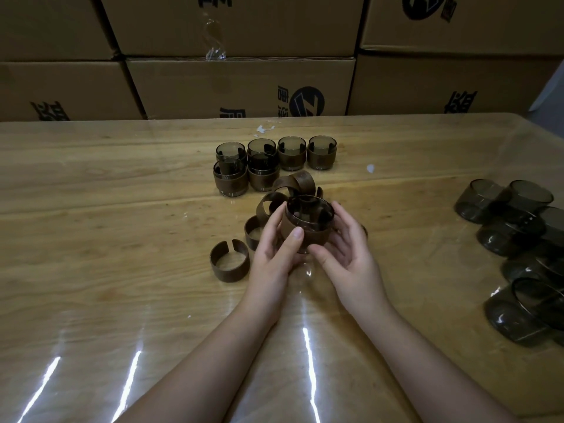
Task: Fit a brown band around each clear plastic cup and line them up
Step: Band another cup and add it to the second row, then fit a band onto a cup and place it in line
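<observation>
wooden table (122, 209) under glossy clear film; stacked cardboard boxes (241, 87) behind. banded cups (322, 152): six, two rows, four behind, two in front. loose brown bands (229, 261): at least five, mid-table. bare cups (515, 233): heaped at right, at least six. one cup (308, 212), band on, gripped by curled fingers of left hand (274, 251) and right hand (345, 251), over the loose bands.

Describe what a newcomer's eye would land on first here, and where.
Both hands at centre: the left hand and right hand hold a clear cup with a brown band round it. Behind them stand six banded cups in two rows; bare cups lie heaped at the right edge.
</observation>
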